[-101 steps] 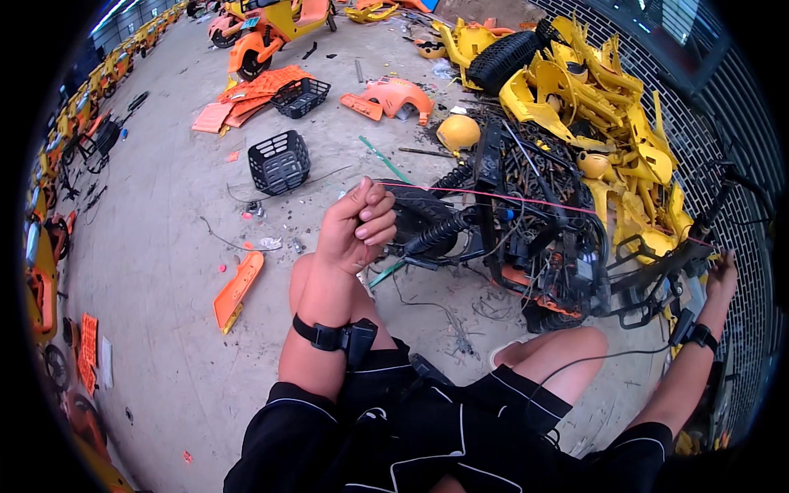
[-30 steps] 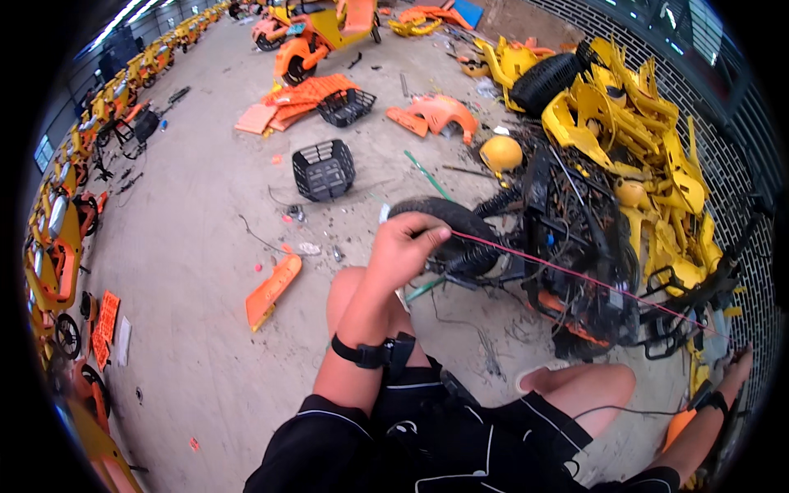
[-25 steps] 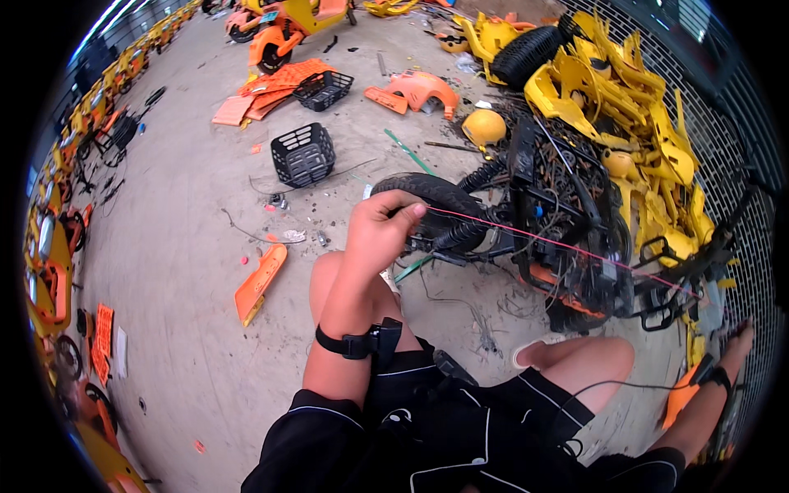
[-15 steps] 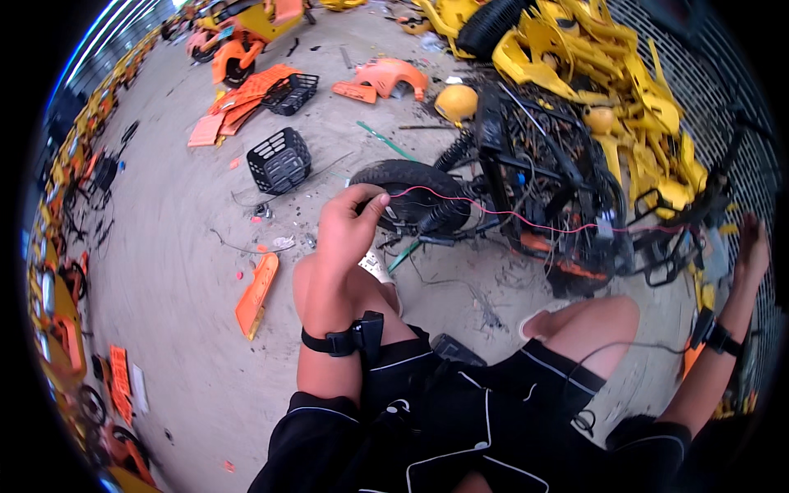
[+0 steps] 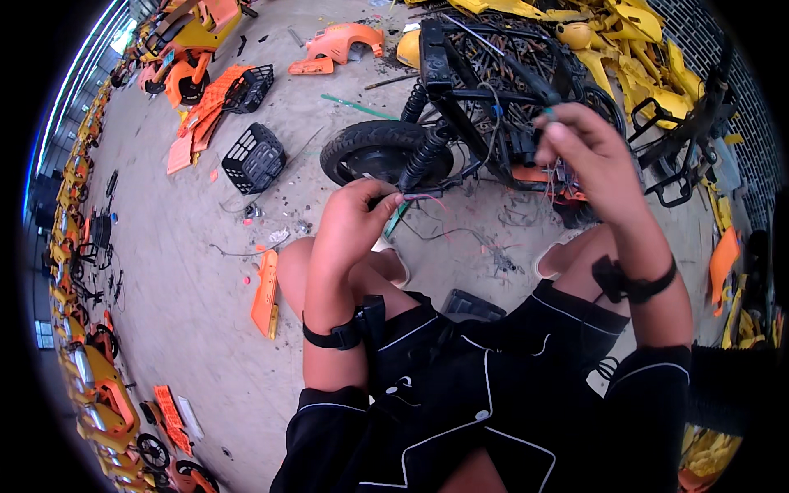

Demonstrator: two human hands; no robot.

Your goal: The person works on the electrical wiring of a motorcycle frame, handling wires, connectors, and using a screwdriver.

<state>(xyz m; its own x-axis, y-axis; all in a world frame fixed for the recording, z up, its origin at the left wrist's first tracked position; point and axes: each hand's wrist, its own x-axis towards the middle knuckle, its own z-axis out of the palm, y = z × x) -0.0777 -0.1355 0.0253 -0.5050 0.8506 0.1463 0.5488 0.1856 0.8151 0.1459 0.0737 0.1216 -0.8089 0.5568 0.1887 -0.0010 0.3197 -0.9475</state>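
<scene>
My left hand (image 5: 349, 222) pinches thin wires (image 5: 421, 197) between thumb and fingertips, in front of the rear wheel (image 5: 386, 154). A pinkish-red strand hangs loosely from that pinch. My right hand (image 5: 593, 160) is raised over the right side of a stripped black scooter frame (image 5: 468, 123), fingers curled toward the thumb. A small teal spot shows at its fingertips, too blurred to name. Behind that hand, loose wire ends (image 5: 560, 177) stick out at the frame's lower end.
A black plastic basket (image 5: 255, 158) and an orange panel (image 5: 265, 294) lie on the floor to the left. Yellow body panels (image 5: 637, 78) are heaped behind the frame. Parked scooters (image 5: 103, 390) line the left side. A dark flat box (image 5: 473, 305) lies between my feet.
My right hand has come inward from the far right to above the frame. The long red wire stretched between my hands no longer shows taut. My left hand keeps its pinch.
</scene>
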